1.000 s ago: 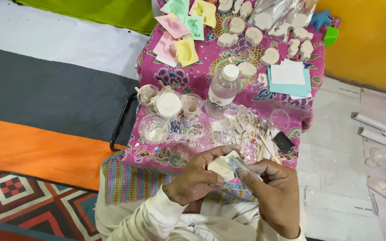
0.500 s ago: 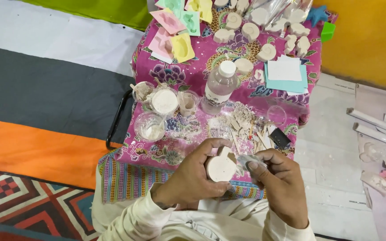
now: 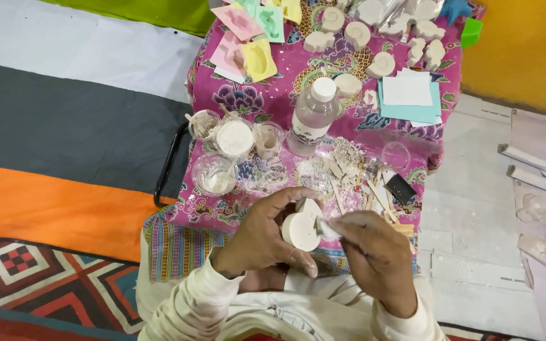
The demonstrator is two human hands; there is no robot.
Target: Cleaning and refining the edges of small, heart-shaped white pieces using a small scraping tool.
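Note:
My left hand (image 3: 265,235) grips a small white plaster cast (image 3: 301,230), rounded and flat-faced, held just above the near edge of the low table. My right hand (image 3: 373,257) pinches a small whitish scrap (image 3: 327,228) and presses it against the cast's right edge. Both hands sit close together over my lap, sleeves cream-coloured. Right behind them lie wooden sticks and plaster crumbs (image 3: 355,173) on the pink floral cloth (image 3: 273,95).
A clear plastic bottle (image 3: 312,117) with a white cap stands mid-table. Several plastic cups (image 3: 234,142) of white powder sit at its left. Coloured moulds (image 3: 254,35) and white casts (image 3: 380,38) fill the far side. Teal and white paper (image 3: 409,98) lies right.
The cast has turned in my left hand so its flat round face shows. My right hand has shifted slightly right along its edge. The view has moved closer to the table.

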